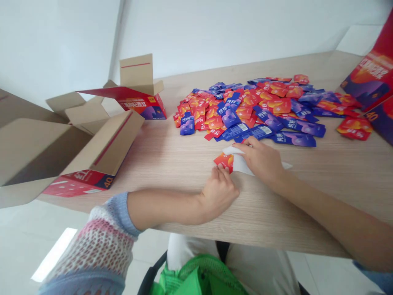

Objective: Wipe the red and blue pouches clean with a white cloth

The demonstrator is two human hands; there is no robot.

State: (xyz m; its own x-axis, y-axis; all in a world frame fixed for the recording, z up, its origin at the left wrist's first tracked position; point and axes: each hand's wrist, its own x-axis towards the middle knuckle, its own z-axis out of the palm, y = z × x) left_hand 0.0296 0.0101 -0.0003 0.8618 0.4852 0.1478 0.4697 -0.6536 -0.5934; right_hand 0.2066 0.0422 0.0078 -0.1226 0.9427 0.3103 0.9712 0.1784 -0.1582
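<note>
On the table in front of me, a red-orange sachet (225,160) lies against a white sheet (243,165), which looks like paper or tissue. My left hand (220,193) is closed, its curled fingertips gripping the lower edge of the sachet. From the right, my right hand (264,160) pinches a folded part of the white sheet between thumb and fingers, just above the sachet. Part of the sheet is hidden under that hand. Right behind my hands spreads a loose pile of red-orange sachets (278,105) and blue-purple sachets (230,117).
Open cardboard cartons stand at the left: a large near carton (89,178) with flaps spread and a smaller far carton (144,105). Another red and blue carton (373,78) rises at the right edge. The wooden table (172,164) meets a white wall behind.
</note>
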